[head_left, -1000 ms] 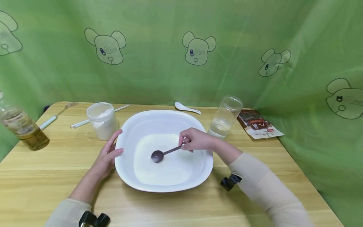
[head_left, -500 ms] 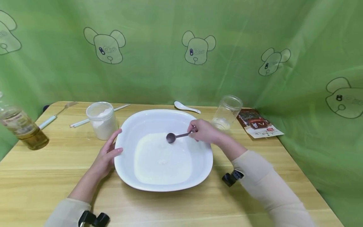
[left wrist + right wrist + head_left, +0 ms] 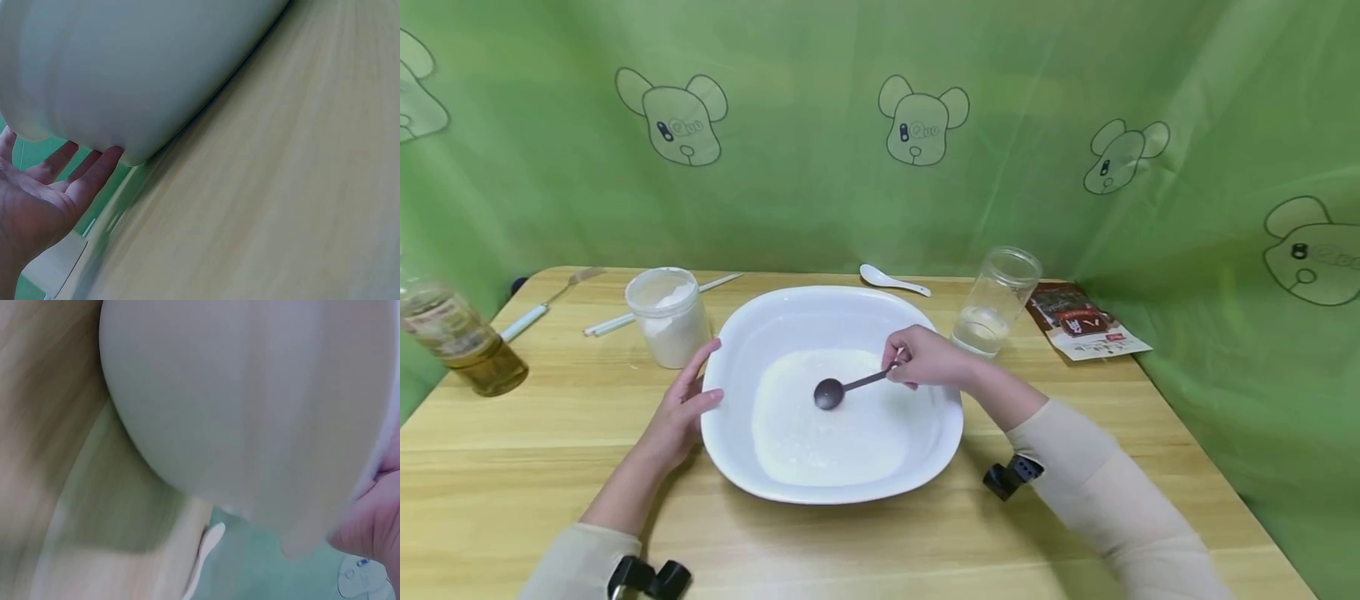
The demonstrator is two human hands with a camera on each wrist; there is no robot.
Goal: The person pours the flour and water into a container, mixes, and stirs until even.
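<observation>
While the loosely spread left hand (image 3: 677, 418) touches the white basin (image 3: 820, 318), the curled right hand (image 3: 929, 358) pinches the dark spoon (image 3: 830, 394).

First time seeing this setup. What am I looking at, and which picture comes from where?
No robot here: a person works with two bare hands. The wide picture is from a camera on the head, looking forward and down. The other two come from the wrists, mostly showing the outside of the white basin.

The left hand rests against the basin's side; the right hand holds a dark spoon over its white contents.

Around it on the wooden table: a bottle, white sticks, a jar of white powder, a white spoon, a clear jar and a packet.
</observation>
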